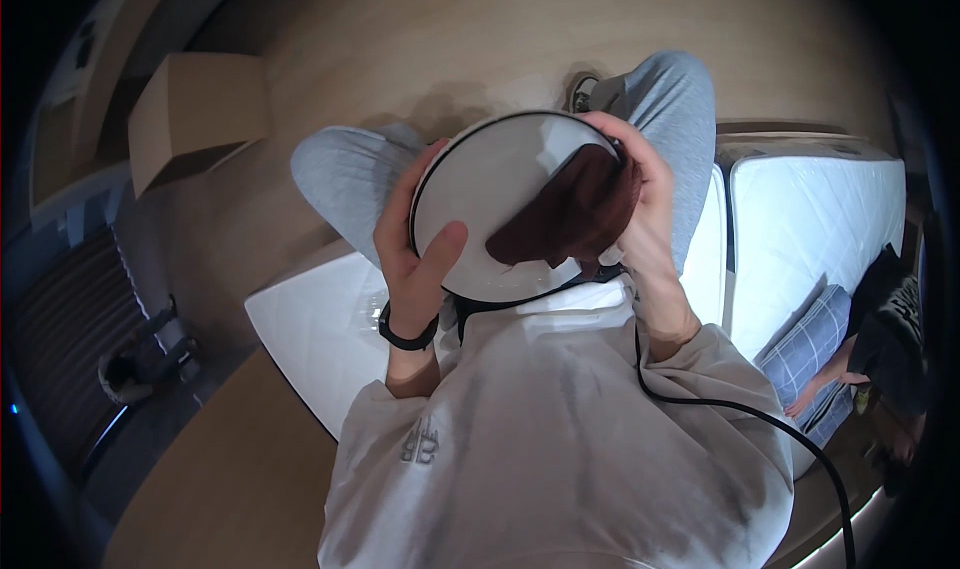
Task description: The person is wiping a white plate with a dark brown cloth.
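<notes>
My left hand (412,258) grips the left side of a white round plate (465,186) with a dark rim. Its thumb lies on the inner face, and the fingers wrap around the rim. At the plate's right edge, my right hand (651,186) holds the rim together with a dark red cloth (562,209). The cloth drapes over the right part of the inner face and hides my right thumb. The plate is above my lap, between my bent knees in grey trousers (675,96). A black band (409,335) circles my left wrist.
White plastic-wrapped mattresses (810,201) lie to my right, another white padded corner (307,321) to my left. Another person's arm (829,378) rests by a blue checked pillow (806,336). A cardboard box (202,111) stands at upper left. A black cable (750,405) runs down my right side.
</notes>
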`<state>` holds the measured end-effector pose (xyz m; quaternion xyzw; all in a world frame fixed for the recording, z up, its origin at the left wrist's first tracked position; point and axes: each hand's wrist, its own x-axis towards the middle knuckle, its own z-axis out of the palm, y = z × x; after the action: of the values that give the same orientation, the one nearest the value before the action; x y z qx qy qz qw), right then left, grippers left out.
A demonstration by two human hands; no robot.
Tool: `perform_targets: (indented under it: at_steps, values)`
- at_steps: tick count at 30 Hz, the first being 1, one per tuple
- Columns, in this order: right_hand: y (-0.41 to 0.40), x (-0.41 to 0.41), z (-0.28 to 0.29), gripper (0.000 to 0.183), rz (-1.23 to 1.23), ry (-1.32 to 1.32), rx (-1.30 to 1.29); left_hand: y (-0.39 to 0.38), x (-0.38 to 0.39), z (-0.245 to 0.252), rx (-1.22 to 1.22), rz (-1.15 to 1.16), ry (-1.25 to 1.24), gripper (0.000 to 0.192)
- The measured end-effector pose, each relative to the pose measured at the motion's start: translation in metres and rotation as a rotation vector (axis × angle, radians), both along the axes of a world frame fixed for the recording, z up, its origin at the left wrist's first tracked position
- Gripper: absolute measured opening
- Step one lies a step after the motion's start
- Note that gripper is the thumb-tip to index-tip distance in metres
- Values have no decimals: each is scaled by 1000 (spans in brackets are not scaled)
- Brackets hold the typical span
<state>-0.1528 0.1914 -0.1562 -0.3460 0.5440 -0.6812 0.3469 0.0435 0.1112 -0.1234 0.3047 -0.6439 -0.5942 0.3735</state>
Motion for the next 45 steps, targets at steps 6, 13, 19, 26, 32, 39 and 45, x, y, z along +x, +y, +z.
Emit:
perform_targets:
  at_steps: [6,13,19,26,32,39,45]
  values:
    - [2,3,-8,36,-2,-377,10,33,12,-23,597,-56,409,68]
    - [4,-5,-7,41,88,-378,59,36,4,-30,734,127,354,58]
    - [5,-6,9,55,176,-162,-14,28,12,-53,975,1,904,59]
    - [23,17,50,84,235,196,-82,25,7,-68,1096,-59,933,66]
    - [14,42,61,54,-113,562,-147,29,-21,-55,983,32,872,71]
    - [15,41,44,44,-135,617,-244,28,-6,-61,983,-29,1048,61]
    - [1,6,15,49,142,-317,5,23,-10,-8,572,165,656,72]
